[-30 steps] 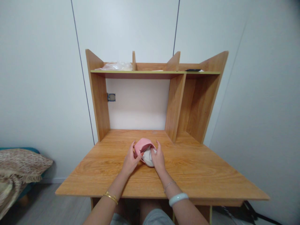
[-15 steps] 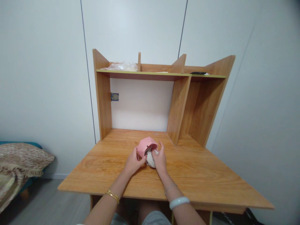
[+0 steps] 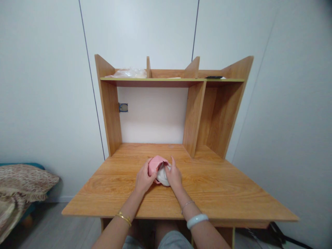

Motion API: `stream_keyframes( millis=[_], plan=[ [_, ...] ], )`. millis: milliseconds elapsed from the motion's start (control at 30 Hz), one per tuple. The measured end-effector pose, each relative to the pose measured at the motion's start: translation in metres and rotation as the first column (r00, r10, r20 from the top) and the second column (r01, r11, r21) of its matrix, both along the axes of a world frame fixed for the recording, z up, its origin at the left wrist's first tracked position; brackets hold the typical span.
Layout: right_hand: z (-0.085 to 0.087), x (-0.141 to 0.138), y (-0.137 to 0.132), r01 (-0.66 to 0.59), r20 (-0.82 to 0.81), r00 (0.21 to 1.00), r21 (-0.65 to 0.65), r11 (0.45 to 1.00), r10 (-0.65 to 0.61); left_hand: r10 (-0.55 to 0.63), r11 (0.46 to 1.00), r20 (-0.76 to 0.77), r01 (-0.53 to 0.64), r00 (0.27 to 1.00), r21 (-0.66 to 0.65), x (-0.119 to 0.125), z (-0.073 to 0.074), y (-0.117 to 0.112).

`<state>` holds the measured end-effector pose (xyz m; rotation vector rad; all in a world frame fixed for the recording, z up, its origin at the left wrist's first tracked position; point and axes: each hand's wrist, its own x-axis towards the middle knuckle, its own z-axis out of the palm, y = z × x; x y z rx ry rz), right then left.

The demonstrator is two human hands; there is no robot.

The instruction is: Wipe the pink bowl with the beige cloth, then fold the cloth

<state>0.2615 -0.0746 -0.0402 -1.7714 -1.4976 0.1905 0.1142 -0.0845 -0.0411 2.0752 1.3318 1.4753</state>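
presumably light and pliable: pink piece (image 3: 156,163) with white piece (image 3: 162,177), lower centre of frame, best held by edges, fingers of left hand (image 3: 143,177) clamped on pink, right hand (image 3: 175,175) on white.

Brown wood-grain worktop (image 3: 223,186) passable at either side; centre obstructed by glossy, hollow pink item (image 3: 155,164). Rear blocked by flat white wall (image 3: 153,116), right rear by upright wooden divider (image 3: 193,119).

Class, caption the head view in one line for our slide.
Left hand holds a pink faceted object, right hand on the white rounded item against it, over a wood-grained desk.
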Motion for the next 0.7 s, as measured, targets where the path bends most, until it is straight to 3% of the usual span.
stream_keyframes(
  millis=[133, 267, 400, 700],
  plan=[
    [-0.004, 0.001, 0.004, -0.016, -0.091, 0.996, 0.040, 0.999, 0.020, -0.026, 0.997, 0.058, 0.030, 0.998, -0.068, 0.001, 0.001, 0.000],
    [-0.008, 0.004, 0.008, 0.005, -0.194, 0.981, 0.098, 0.995, 0.014, -0.116, 0.981, 0.013, 0.117, 0.993, -0.157, 0.005, 0.000, -0.003],
    [-0.008, 0.007, 0.009, 0.001, -0.230, 0.973, 0.135, 0.991, 0.030, -0.166, 0.973, 0.044, 0.171, 0.985, -0.157, 0.008, -0.003, -0.003],
    [0.006, 0.002, -0.002, 0.097, -0.103, 0.990, 0.018, 0.995, -0.095, -0.033, 0.998, 0.037, 0.035, 0.999, -0.049, 0.006, 0.001, -0.004]
  ],
)
